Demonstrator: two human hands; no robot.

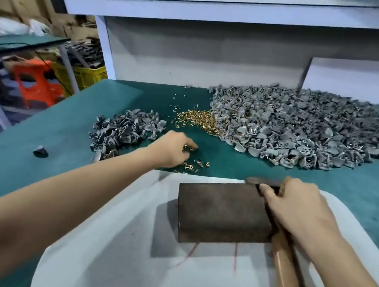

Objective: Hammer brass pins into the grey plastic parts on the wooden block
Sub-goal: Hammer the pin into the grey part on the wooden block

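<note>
Brass pins [199,120] lie in one small, glittering heap near the middle of the green surface [358,205], too many to count. It touches the left flank of the bigger of two mounds of grey plastic parts. A looser scatter of about a dozen more pins [196,164] lies closer to the near edge.

The large mound [296,129] spreads toward the far right corner. The small mound [124,131] sits left of the pins, apart from them. The parts are matt grey, fan-shaped mouldings with round holes. One lone part [41,151] lies by itself toward the left edge.

The left grip [172,149], a bare hand, rests palm down on the scattered pins, its fingertips curled round a few of them.

One wooden block [220,211], dark brown, rectangular and flat-topped, sits on a pale, smooth sheet [119,243] with rounded corners at the near edge of the surface. Two thin red lines mark the sheet just in front of the block.

The right grip [296,208] grasps one hammer [286,276] high up, close to the head, with its thumb on the block's far right corner. The dark metal head lies along that corner. The round, tan handle runs back along the block's right side to the near edge.

A pale painted shelf frame [203,10] stands at the far edge. Off the left edge are one orange stool [34,86] and one yellow crate [87,76].
</note>
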